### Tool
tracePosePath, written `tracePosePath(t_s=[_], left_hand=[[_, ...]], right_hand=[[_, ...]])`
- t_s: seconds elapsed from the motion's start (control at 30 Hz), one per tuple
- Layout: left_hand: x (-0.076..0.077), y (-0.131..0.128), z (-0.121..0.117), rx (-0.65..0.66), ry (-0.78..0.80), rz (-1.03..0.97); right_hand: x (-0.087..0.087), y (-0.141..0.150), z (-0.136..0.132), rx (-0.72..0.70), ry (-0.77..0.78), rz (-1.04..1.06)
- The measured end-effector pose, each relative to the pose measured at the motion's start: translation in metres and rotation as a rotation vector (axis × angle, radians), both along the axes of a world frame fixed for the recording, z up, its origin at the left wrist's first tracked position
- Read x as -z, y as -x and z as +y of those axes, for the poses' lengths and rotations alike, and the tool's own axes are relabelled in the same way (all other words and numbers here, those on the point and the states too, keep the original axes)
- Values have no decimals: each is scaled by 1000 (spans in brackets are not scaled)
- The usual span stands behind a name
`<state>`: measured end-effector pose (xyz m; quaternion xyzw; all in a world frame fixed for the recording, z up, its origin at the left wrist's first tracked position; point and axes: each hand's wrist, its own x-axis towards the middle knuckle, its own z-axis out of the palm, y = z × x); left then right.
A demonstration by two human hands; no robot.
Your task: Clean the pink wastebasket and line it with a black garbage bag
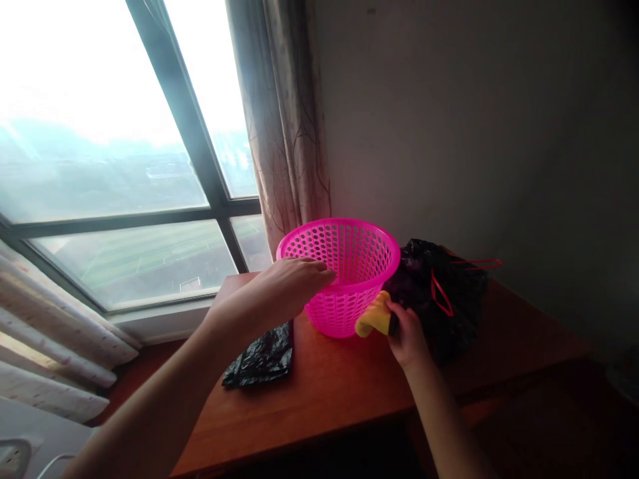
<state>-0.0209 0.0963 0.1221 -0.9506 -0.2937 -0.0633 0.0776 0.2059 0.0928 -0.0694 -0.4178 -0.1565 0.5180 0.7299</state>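
Observation:
A bright pink plastic basket (349, 306) with a pattern of holes stands upright on the wooden table. My left hand (302, 276) lies across its near left rim, fingers together and curled over the edge; the thumb is hidden. Just right of the basket, my right hand (408, 332) is closed around the black end of a yellow, curved piece (375, 315) whose kind I cannot make out. That yellow piece is in front of the basket's right wall, and I cannot tell whether the two touch.
Behind my right hand sits a crumpled black plastic bag (456, 313) with red drawstrings (442, 296). A folded black plastic bag (264, 359) lies on the wooden table (329, 399) beneath my left forearm. A window (124, 259) and curtain (294, 133) are beyond; a wall is at right.

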Motion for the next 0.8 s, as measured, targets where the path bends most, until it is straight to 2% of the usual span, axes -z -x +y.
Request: tracePosePath(t_s=[0.1, 0.17, 0.27, 0.37, 0.57, 0.63, 0.73, 0.8], left_hand=[[-1, 6, 1, -41, -36, 36], [-1, 9, 3, -54, -71, 52], [-1, 16, 7, -54, -111, 73], [0, 21, 10, -76, -131, 106], [4, 33, 29, -38, -102, 53], [7, 38, 40, -16, -94, 29], [12, 44, 54, 1, -103, 5], [14, 47, 59, 7, -109, -7]], right_hand=[[-41, -5, 2, 0, -116, -13], [-61, -8, 1, -19, -203, -11], [-72, -10, 1, -33, -241, 6], [-53, -9, 1, -2, -175, 32], [30, 5, -3, -7, 112, -31], [51, 9, -4, -38, 202, -38], [60, 10, -4, -56, 248, -34], [50, 6, -2, -38, 227, -21]])
